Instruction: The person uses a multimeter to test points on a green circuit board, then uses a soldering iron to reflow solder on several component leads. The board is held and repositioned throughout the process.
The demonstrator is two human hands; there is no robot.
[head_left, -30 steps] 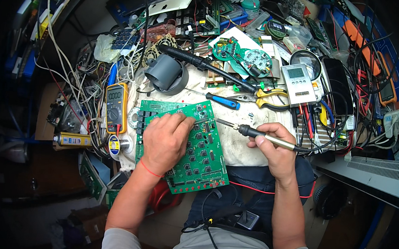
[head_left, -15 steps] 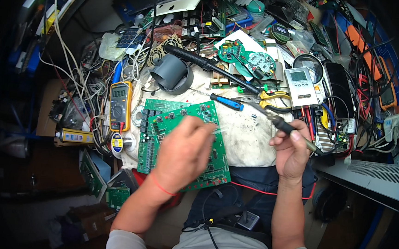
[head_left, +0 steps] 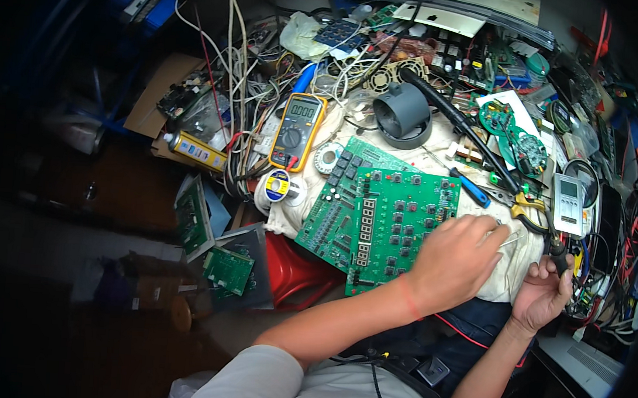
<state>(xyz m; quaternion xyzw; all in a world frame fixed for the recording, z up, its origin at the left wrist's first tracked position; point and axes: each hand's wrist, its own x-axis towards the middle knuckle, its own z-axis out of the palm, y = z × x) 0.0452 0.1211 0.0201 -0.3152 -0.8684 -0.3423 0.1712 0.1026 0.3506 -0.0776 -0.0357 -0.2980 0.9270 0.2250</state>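
Observation:
Two green circuit boards overlap on the cloth-covered bench. The upper circuit board (head_left: 381,203) carries a column of digit displays and push buttons; the lower circuit board (head_left: 324,229) shows at its left. Over the right side of the upper board is my left hand (head_left: 459,253), fingers pinched around what look like thin silver tweezers (head_left: 512,238), which point right. My right hand (head_left: 541,296) is closed around the dark handle of a soldering iron (head_left: 558,251), its shaft up near the pliers (head_left: 529,211). It is apart from the boards.
A yellow multimeter (head_left: 298,132) and a solder spool (head_left: 277,186) are left of the boards. Behind them stand a grey plastic cylinder (head_left: 401,112), a blue-handled screwdriver (head_left: 473,189) and a black tube (head_left: 461,127). A small silver meter (head_left: 569,204) lies at right, among tangled wires.
The view has swung left, so the bench appears farther right. My left hand has moved off the middle of the upper board to its right side, uncovering the displays and buttons.

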